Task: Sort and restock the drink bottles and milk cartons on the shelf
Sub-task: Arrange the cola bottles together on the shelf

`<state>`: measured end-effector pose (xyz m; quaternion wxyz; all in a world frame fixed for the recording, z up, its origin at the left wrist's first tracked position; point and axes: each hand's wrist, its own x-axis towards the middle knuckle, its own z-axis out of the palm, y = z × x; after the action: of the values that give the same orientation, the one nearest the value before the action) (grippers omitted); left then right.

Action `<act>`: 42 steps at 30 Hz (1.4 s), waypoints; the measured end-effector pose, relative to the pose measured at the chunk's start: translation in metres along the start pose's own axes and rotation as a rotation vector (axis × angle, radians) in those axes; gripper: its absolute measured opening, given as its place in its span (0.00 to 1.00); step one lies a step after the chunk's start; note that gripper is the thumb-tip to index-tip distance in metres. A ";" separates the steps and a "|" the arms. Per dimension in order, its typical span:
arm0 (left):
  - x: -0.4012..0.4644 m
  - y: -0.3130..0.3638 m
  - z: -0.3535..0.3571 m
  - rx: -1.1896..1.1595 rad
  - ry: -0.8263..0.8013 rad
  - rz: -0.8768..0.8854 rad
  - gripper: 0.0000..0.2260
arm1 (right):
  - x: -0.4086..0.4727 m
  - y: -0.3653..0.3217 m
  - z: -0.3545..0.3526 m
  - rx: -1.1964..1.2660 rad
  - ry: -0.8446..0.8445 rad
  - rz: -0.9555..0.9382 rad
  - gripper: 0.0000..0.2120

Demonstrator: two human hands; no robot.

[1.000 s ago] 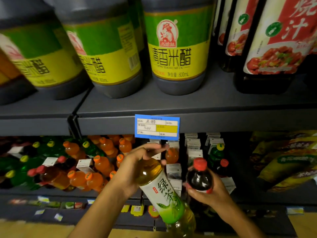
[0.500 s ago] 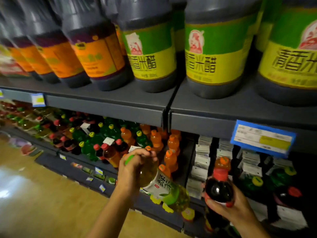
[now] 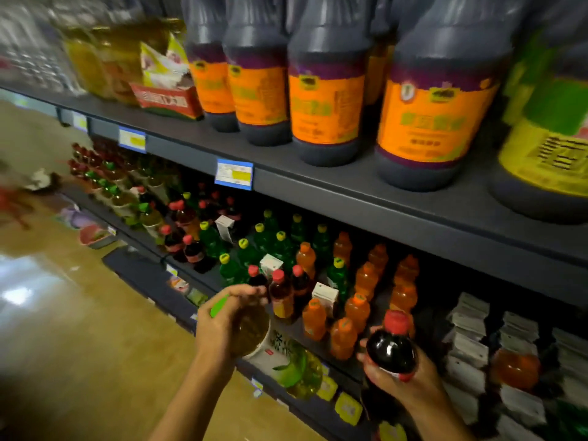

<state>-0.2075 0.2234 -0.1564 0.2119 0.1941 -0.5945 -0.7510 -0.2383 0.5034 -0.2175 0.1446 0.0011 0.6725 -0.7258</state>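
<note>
Dark grey shelving (image 3: 366, 198) with blue price tags (image 3: 234, 173) stands over a glossy tan floor (image 3: 63, 345) reflecting overhead light.

Shop: stocked shelves (image 3: 366, 198), price tags (image 3: 234, 173).

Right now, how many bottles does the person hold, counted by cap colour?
Green cap: 1, the tea bottle in the left hand
Red cap: 1, the dark bottle in the right hand
Total: 2
</note>
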 end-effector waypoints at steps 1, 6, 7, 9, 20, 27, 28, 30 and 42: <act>0.007 0.003 -0.013 -0.038 0.040 -0.013 0.15 | 0.003 -0.001 0.013 0.000 0.006 -0.023 0.25; 0.035 0.020 -0.075 -0.168 0.133 -0.097 0.17 | 0.018 -0.003 0.076 -0.068 -0.015 0.008 0.22; 0.040 0.023 -0.087 -0.175 0.145 -0.102 0.17 | 0.022 -0.006 0.091 -0.038 -0.019 0.008 0.23; 0.048 0.028 -0.105 -0.168 0.162 -0.097 0.17 | 0.027 -0.016 0.119 -0.007 -0.049 -0.014 0.24; 0.110 0.039 -0.173 -0.130 0.190 -0.036 0.19 | 0.097 -0.026 0.251 -0.015 -0.198 0.056 0.21; 0.169 0.064 -0.192 -0.040 0.261 0.018 0.10 | 0.153 -0.026 0.303 -0.035 -0.218 0.120 0.25; 0.178 0.065 -0.195 -0.021 0.267 0.023 0.12 | 0.160 -0.025 0.309 -0.028 -0.227 0.131 0.26; 0.196 0.065 -0.200 0.003 0.278 0.023 0.16 | 0.175 -0.024 0.318 -0.018 -0.235 0.145 0.24; 0.276 0.063 -0.229 0.006 0.286 -0.030 0.18 | 0.235 -0.039 0.375 -0.045 -0.156 0.114 0.17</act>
<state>-0.3076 -0.1265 -0.1555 0.2826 0.3085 -0.5575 -0.7171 -0.3989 0.0902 -0.1901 0.2376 -0.0205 0.6741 -0.6990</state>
